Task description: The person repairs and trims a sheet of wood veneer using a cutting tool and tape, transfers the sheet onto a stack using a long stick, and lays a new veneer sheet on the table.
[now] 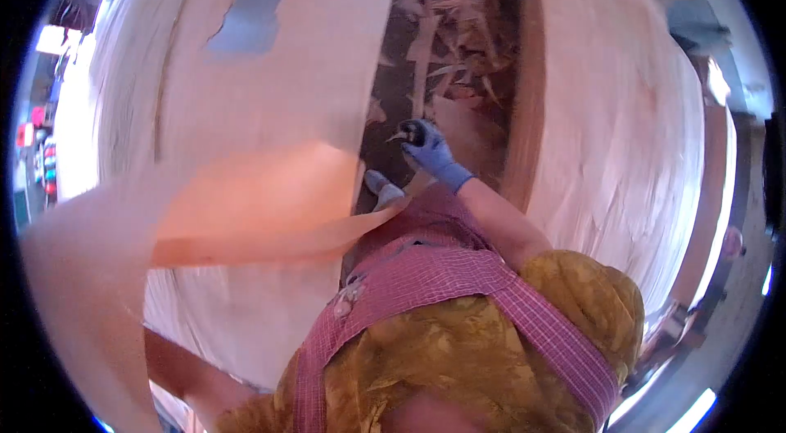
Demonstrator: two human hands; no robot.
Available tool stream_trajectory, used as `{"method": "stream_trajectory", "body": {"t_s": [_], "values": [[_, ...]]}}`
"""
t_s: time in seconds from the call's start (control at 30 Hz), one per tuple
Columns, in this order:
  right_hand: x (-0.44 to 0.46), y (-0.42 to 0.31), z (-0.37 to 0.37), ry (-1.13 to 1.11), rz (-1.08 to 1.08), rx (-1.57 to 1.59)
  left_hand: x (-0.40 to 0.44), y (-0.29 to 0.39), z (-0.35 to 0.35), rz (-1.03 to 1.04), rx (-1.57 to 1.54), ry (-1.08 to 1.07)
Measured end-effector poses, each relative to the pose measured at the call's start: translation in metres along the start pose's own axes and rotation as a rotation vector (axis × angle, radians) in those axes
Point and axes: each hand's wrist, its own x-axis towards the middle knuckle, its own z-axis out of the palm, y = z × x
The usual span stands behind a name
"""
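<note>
My right hand [438,159], in a blue glove, is closed round a small black-handled tool [413,133] with a short, pointed tip. It is held out over the gap between two pale stacks. My left forearm [201,376] reaches to the left, and the hand at its end is hidden behind a raised veneer sheet [254,196]. This thin, curled sheet glows orange where light passes through and stretches across the left stack [311,65] towards my apron. A ragged grey-blue patch [252,3] shows on top of that stack.
Torn veneer scraps [467,24] litter the dark floor of the gap. To the right stands another stack of pale sheets [614,105] with a brown side edge. My shoe [378,184] is in the gap. Several coloured objects [47,155] show at the far left.
</note>
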Motion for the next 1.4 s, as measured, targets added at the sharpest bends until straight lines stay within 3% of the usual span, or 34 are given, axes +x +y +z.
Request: {"method": "stream_trajectory", "body": {"t_s": [0.2, 0.33, 0.37, 0.43, 0.5, 0.57, 0.63, 0.73, 0.87, 1.0, 1.13, 1.17, 1.23, 1.3, 1.33, 1.4], "values": [[0.036, -0.001, 0.022, -0.23, -0.256, -0.118, 0.002, 0.042, 0.005, 0.025, -0.09, 0.118], [0.032, 0.029, 0.06, -0.553, 0.066, 0.024, -0.005, 0.073, 0.005, 0.061, -0.141, 0.228], [0.031, 0.04, 0.071, -0.633, 0.057, 0.134, -0.009, 0.081, 0.004, 0.073, -0.165, 0.262], [0.027, 0.053, 0.08, -0.753, -0.034, 0.237, -0.019, 0.098, 0.003, 0.113, -0.209, 0.331], [0.024, 0.06, 0.088, -0.835, -0.232, 0.132, -0.032, 0.118, -0.002, 0.165, -0.248, 0.389], [0.025, 0.059, 0.077, -0.949, -0.238, 0.141, -0.045, 0.138, -0.005, 0.213, -0.281, 0.44], [0.043, 0.05, 0.052, -1.073, -0.006, 0.358, -0.048, 0.161, -0.004, 0.262, -0.301, 0.476], [0.094, 0.05, 0.008, -1.104, -0.004, 0.24, -0.058, 0.207, -0.007, 0.351, -0.326, 0.502], [0.21, 0.034, -0.078, -0.904, -0.127, 0.133, -0.072, 0.271, -0.011, 0.504, -0.376, 0.492], [0.333, -0.101, -0.152, -0.939, -0.181, -0.208, -0.1, 0.309, -0.015, 0.637, -0.435, 0.425], [0.418, -0.198, -0.176, -0.674, -0.594, -0.45, -0.1, 0.256, -0.004, 0.702, -0.437, 0.301], [0.436, -0.221, -0.174, -0.651, -0.604, -0.652, -0.102, 0.228, 0.022, 0.714, -0.344, 0.323], [0.467, -0.232, -0.157, -0.47, -0.886, -0.691, -0.076, 0.172, 0.024, 0.488, -0.548, 0.294], [0.502, -0.251, -0.126, -0.341, -1.092, -0.821, -0.042, 0.114, 0.027, 0.535, -0.574, 0.34], [0.5, -0.269, -0.107, -0.366, -1.065, -0.886, -0.019, 0.076, 0.001, 0.448, -0.657, 0.485], [0.524, -0.294, -0.064, -0.415, -1.001, -1.002, 0.013, 0.031, 0.019, 0.455, -0.741, 0.515]]}}
